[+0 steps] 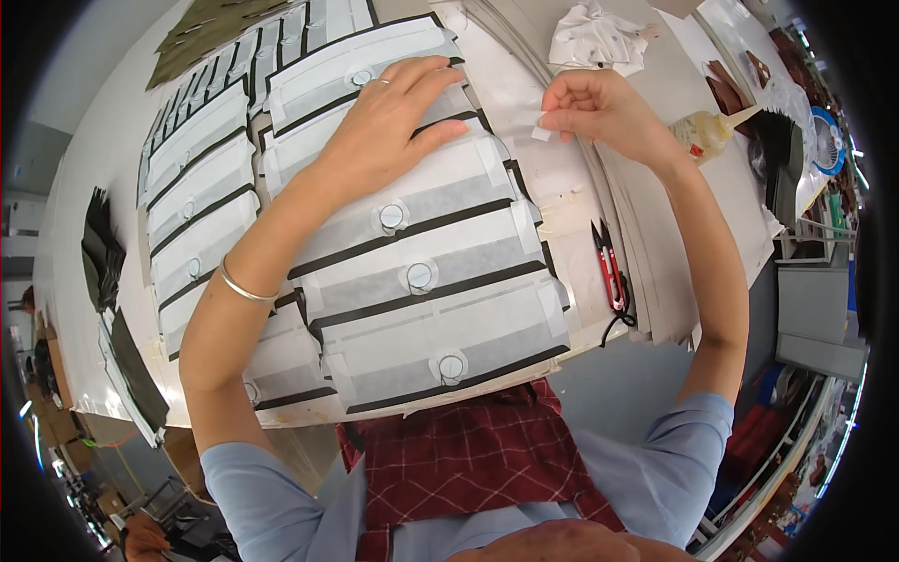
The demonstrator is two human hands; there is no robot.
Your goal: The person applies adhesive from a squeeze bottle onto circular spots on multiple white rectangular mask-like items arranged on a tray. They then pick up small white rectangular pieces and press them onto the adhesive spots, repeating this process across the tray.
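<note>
Rows of overlapping white-and-grey panels (440, 320) with black edges cover the table in front of me. Several panels bear a round silvery disc (420, 275) on a whitish patch. My left hand (389, 117) lies on the upper panels of the nearer column, fingers stretched out and thumb apart, holding nothing. To the right of the panels my right hand (599, 108) is raised in a pinch. A small white piece (541, 133), like tape or paper, sticks out from its thumb and fingertips.
Red-handled thread snips (611, 272) lie by long grey strips (646, 272) on the right. A yellowish squeeze bottle (702, 136) rests beyond my right wrist, and a crumpled white bundle (599, 37) sits at the back. Dark pieces (101, 248) are piled at the left.
</note>
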